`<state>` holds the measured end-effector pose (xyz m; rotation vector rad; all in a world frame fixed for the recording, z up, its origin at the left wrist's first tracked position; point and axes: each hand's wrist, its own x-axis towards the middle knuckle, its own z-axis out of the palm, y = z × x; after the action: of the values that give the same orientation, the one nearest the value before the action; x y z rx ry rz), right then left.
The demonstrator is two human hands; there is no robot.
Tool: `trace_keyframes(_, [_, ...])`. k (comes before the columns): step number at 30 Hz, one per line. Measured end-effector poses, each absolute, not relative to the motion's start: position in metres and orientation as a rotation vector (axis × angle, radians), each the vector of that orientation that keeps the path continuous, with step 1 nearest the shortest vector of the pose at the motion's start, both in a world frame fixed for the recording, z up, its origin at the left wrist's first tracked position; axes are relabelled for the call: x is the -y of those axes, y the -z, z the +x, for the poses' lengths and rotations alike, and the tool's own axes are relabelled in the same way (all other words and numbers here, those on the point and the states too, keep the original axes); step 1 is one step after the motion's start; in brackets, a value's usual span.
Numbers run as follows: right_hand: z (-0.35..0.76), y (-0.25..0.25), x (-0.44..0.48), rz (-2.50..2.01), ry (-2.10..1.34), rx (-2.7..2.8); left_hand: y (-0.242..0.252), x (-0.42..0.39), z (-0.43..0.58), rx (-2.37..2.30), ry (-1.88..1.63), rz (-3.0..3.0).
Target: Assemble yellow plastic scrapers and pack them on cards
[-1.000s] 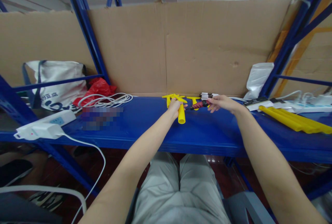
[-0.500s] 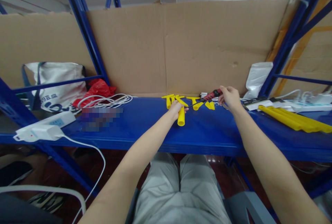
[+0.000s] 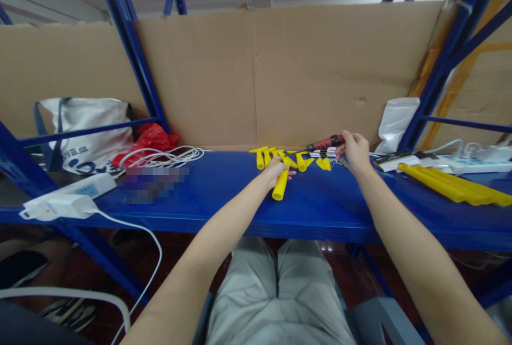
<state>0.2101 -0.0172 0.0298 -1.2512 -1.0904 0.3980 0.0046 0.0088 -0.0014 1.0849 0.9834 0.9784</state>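
The left hand [image 3: 276, 170] was closed around a yellow T-shaped piece [image 3: 280, 186], the open end of its tube turned toward the person and tipped down over the blue shelf [image 3: 224, 190]. The right hand [image 3: 354, 149] pinched the end of a red-and-black screwdriver [image 3: 326, 143] between its fingertips, the handle slanting down to the left and the thin shaft reaching toward the yellow parts near the left hand; whether its tip touched any of them could not be told. Just behind the left hand stood more yellow T-shaped parts [image 3: 260, 159], and between the two hands lay small yellow pieces [image 3: 324, 163], with a white stack with dark bands [image 3: 323, 153] behind them and tiny white bits [image 3: 337, 162] beside the right hand. Farther right, long yellow tubes [image 3: 452, 182] lay side by side, with a white pouch [image 3: 399, 123] leaning at the back. Well to the left were coiled white cable [image 3: 172, 154], a red plastic bag [image 3: 150, 139], a white cloth bag [image 3: 92, 134] and a white power strip [image 3: 68, 190]. Cardboard [image 3: 312, 67] walled the rear.
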Motion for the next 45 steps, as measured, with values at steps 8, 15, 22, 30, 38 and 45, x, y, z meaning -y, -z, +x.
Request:
trace_keyframes(8, [0.213, -0.027, 0.016, -1.224, -0.353, 1.133, 0.001, -0.008, 0.005, -1.004, -0.981, 1.096])
trace_keyframes(15, [0.21, -0.03, 0.019, -1.267, -0.378, 1.082, 0.001, -0.008, 0.004, -0.992, -0.985, 1.093])
trace_keyframes(22, [0.214, -0.028, 0.015, -1.288, -0.37, 1.114, 0.003, -0.011, 0.004, -0.972, -0.987, 1.098])
trace_keyframes(30, [0.215, -0.025, 0.016, -1.337, -0.254, 1.209, 0.006, -0.013, 0.002, -0.981, -0.989, 1.126])
trace_keyframes(38, [0.213, -0.027, 0.016, -1.281, -0.351, 1.212, 0.008, -0.018, 0.002, -1.012, -0.985, 1.142])
trace_keyframes(45, [0.211, -0.031, 0.022, -1.147, -0.538, 1.174, 0.008, -0.017, 0.001, -1.042, -0.986, 1.14])
